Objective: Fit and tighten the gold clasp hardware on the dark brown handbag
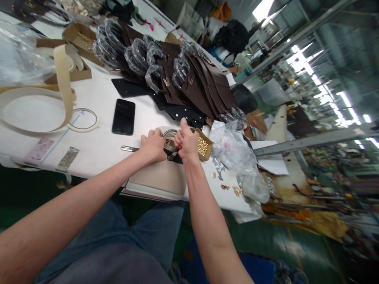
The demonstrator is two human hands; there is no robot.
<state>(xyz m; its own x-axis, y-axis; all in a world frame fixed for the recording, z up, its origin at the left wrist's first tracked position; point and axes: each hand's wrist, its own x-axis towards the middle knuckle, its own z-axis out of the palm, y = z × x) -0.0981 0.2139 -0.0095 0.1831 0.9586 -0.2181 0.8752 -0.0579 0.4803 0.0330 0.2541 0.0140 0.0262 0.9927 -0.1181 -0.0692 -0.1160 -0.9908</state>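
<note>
In front of me a beige bag piece (158, 179) lies at the table's near edge, with a plastic-wrapped, ring-shaped handle (169, 133) at its far side. My left hand (153, 145) is closed over the left of the bag piece, fingers curled beside the handle. My right hand (187, 141) makes a fist at the handle's right side, thumb upward; what it grips is hidden. Something dark lies between the hands. A silver-ended flat tool (129, 148) sticks out left of my left hand. Touching distance from my right hand is a small box of gold-coloured studs (203, 146).
Behind my hands are stacked dark brown bag pieces (210, 84) with wrapped handles. A black phone (123, 116), a tape roll (83, 120) and a beige strip (63, 77) lie left. Right are crumpled clear plastic (238, 150) and small gold-coloured parts (237, 191).
</note>
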